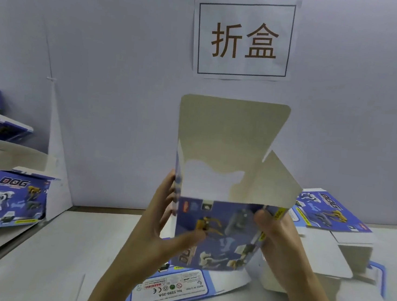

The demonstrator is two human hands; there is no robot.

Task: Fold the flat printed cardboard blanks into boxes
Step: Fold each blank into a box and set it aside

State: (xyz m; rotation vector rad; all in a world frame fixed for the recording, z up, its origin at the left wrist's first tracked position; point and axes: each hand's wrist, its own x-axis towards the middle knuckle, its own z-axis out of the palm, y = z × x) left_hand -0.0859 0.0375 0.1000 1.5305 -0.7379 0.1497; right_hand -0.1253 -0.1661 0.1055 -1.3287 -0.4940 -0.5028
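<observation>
I had the half-formed box raised off the table in front of me, printed face toward the camera. That let me square the sleeve in the air before dealing with the flaps. My left hand gripped its left edge, the thumb lying across the front panel and the fingers curled behind. My right hand pinched the right corner, the thumb pressed near the top of the front. The tall lid flap stood upright and the side flap splayed outward, so I judged the top end was not yet closed.

A flat blank lay under the box, more blanks were piled to the right, and finished boxes stood stacked on the left, near enough to reach. A paper sign hung on the wall.

The box hid its own bottom end, so I couldn't tell whether that was tucked. My right fingers were behind the cardboard, and the small print was too blurred to read.
</observation>
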